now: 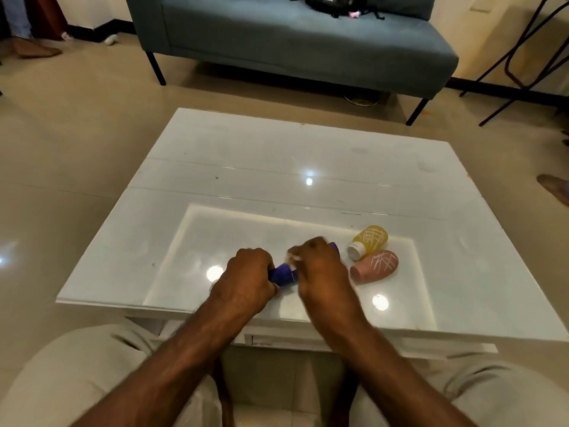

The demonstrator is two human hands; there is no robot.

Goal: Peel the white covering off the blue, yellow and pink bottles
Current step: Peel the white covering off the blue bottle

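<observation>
I see light trousers (77,374) at the bottom edge, nearer than the blue bottle (284,274), with both bare forearms reaching up from there.

Left hand (246,278): fingers curled tight round the left end of the blue bottle, gripping it. Right hand (320,269): fingers curled over the bottle's right part, and blue shows on both sides of the hand. There's a white scrap (294,257) at its fingertips. It's blurred, so I can't tell if it's pinched or just touched.

The blue bottle lies on its side, low over the near part of the white table (277,155). Thin white lines show on the bare blue patch between the hands.

The pink bottle (374,266) is just right of the blue bottle, on its side, with crossed white streaks on its fat end. The yellow bottle (368,241) is right of and a bit beyond the blue bottle, touching or nearly touching the pink one. It's tilted, white cap toward me, with the same white streaks. There's small dark print on the cap, too small to read.

A grey-blue sofa (292,35) stands well beyond the blue bottle, with a black bag (332,3) on the seat. Its label is unreadable.
</observation>
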